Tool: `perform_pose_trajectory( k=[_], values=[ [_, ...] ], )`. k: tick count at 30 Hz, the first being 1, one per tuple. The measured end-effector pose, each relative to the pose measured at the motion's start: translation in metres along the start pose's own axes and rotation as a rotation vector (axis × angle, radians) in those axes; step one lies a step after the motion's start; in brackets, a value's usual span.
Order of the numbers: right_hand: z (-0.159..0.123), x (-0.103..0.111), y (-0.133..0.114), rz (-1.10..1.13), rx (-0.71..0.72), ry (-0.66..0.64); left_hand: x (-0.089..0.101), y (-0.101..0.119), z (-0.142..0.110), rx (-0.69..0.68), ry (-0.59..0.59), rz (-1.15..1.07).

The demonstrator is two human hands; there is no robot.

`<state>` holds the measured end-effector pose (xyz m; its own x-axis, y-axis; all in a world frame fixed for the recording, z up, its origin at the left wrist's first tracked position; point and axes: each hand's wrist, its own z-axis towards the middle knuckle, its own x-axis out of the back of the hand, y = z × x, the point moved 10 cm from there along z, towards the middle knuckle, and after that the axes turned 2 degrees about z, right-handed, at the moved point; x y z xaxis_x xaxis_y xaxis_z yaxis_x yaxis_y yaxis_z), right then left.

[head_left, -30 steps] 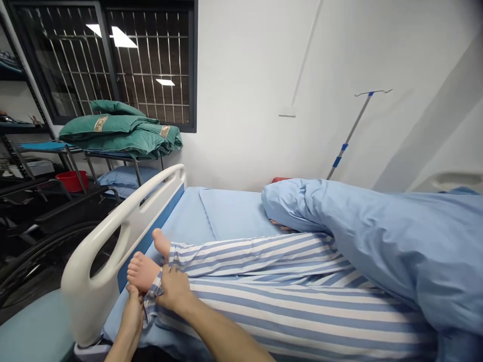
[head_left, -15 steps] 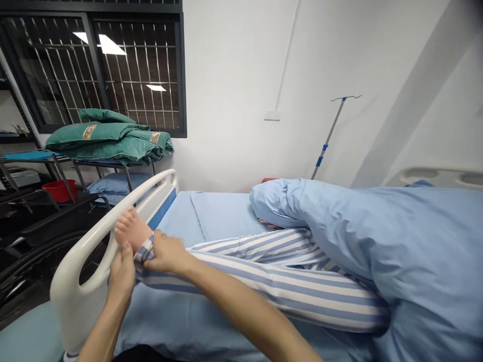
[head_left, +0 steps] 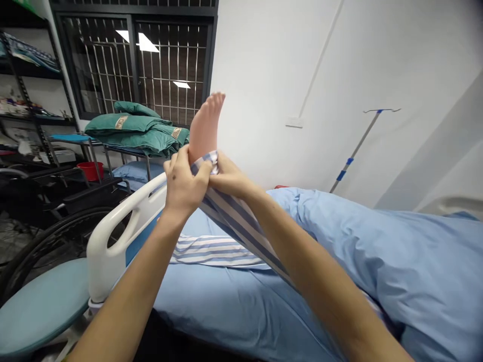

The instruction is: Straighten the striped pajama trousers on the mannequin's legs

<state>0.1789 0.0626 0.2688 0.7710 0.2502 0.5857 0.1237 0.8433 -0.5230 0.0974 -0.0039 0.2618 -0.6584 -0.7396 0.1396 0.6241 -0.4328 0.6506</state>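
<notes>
A bare foot point(head_left: 205, 123), smooth and pink like a manikin's, points upward above the bed. Its leg is in blue-and-white striped trousers point(head_left: 241, 216), raised at a slant. My left hand point(head_left: 184, 181) is closed round the ankle, thumb pressing on the trouser cuff point(head_left: 206, 161). From the other side my right hand point(head_left: 228, 177) grips the cuff and ankle, its fingers partly hidden. Below, the other striped trouser leg point(head_left: 222, 250) lies flat on the blue sheet point(head_left: 211, 291). A light blue quilt point(head_left: 377, 251) covers what lies further right.
The white footboard point(head_left: 113, 226) stands left of the bed. Beyond it are a round teal stool point(head_left: 45, 301), a wheelchair point(head_left: 41, 251) and a stand with green cushions point(head_left: 132, 130). An infusion pole point(head_left: 358, 146) rises behind the quilt, near the wall.
Both hands have lifted the foot and striped leg off the bed, up and away from the footboard. My left hand has shifted from the foot to the ankle. The view has turned left.
</notes>
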Motion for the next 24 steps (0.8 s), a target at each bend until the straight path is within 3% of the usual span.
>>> perform_pose_trajectory(
  k=[3, 6, 10, 13, 17, 19, 21, 24],
  values=[
    [-0.007, -0.056, 0.026, -0.056, -0.061, -0.061, 0.016, -0.059, -0.022, 0.135, -0.011, 0.025],
    [-0.027, -0.129, 0.068, -0.2, -0.227, -0.17, 0.031, -0.144, -0.058, 0.373, -0.053, 0.035],
    [-0.062, -0.222, 0.121, -0.34, -0.341, -0.333, 0.039, -0.256, -0.12, 0.653, -0.198, 0.022],
    [-0.088, -0.274, 0.159, -0.389, -0.415, -0.415, 0.039, -0.323, -0.163, 0.789, -0.315, 0.054],
    [-0.12, -0.321, 0.199, -0.395, -0.487, -0.491, 0.033, -0.383, -0.209, 0.836, -0.524, 0.057],
    [-0.131, -0.335, 0.208, -0.405, -0.483, -0.512, 0.044, -0.405, -0.228, 0.826, -0.553, 0.063],
    [-0.139, -0.342, 0.213, -0.43, -0.47, -0.51, 0.072, -0.425, -0.249, 0.848, -0.49, 0.063],
    [-0.144, -0.344, 0.214, -0.459, -0.462, -0.485, 0.135, -0.453, -0.292, 0.956, -0.313, 0.081]
  ],
)
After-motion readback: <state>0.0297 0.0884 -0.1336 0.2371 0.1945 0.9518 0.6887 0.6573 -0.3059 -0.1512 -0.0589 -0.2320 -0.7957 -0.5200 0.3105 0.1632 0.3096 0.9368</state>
